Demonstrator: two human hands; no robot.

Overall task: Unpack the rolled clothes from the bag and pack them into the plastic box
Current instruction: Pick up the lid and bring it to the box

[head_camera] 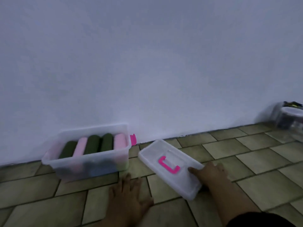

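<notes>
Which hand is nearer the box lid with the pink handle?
Right. The right hand grips the lid at its near right edge; the left hand is spread over the floor, apart from it.

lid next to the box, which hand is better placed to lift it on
Right. The right hand already rests on the lid at its near right edge, thumb over the rim. The left hand lies flat on the floor, off both lid and plastic box.

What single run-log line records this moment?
stage: closing | plastic box: five rolls on top, open | lid: on floor | right hand: grasping lid edge | left hand: empty
</notes>
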